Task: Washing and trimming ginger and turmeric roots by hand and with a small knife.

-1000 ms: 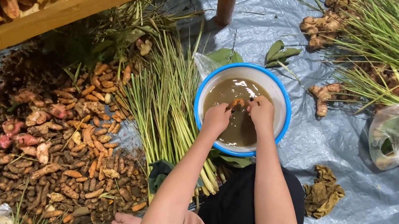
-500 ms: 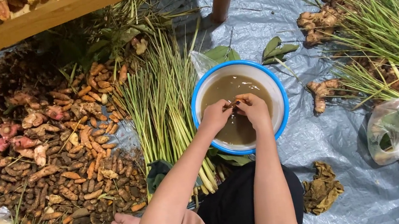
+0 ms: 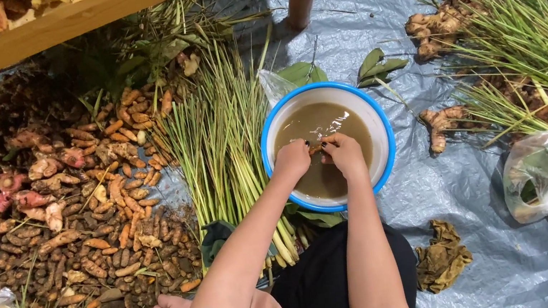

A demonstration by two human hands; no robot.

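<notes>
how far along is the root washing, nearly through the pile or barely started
Barely started, it seems. Done: the water in the blue-rimmed basin is already muddy brown, so some washing has happened, though no clean batch is identifiable. In hand: the left hand and right hand hold one small orange root over the water. Left: the big pile of soil-covered roots beside the lemongrass bundle.

I'm reaching both bare arms forward and down, my left hand [image 3: 291, 159] and right hand [image 3: 345, 153] meeting knuckles-up, fingers curling in a close grip.
</notes>
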